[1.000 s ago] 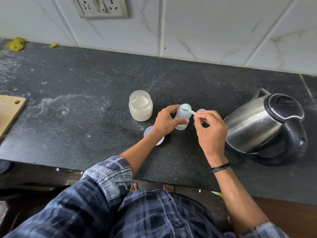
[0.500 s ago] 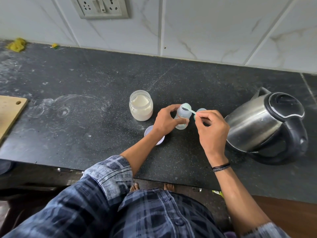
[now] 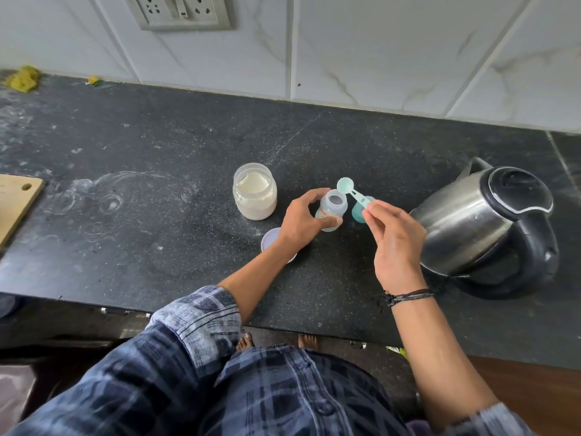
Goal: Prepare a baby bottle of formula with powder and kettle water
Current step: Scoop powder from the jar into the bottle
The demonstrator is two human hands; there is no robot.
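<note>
Near the middle of the dark countertop (image 3: 157,184), the uncapped baby bottle (image 3: 334,209) is stood upright and is gripped round its body by the left hand (image 3: 298,223), with thumb and fingers curled about it. A teal scoop (image 3: 352,192) is pinched by its handle end in the right hand (image 3: 396,243), and its bowl is held just past the bottle mouth at about one o'clock. The bowl seems empty, though this cannot be told for certain. A teal cap (image 3: 357,214) is partly hidden behind the scoop handle, at three o'clock of the bottle. The lidless powder jar (image 3: 255,196) is set at ten o'clock of the bottle. Its white lid (image 3: 271,242) is laid flat at eight o'clock, partly covered by the left wrist. The steel kettle (image 3: 471,225) is placed farther out at three o'clock, lid closed, near the right hand. A wooden board (image 3: 15,202) is seen at the left edge.
</note>
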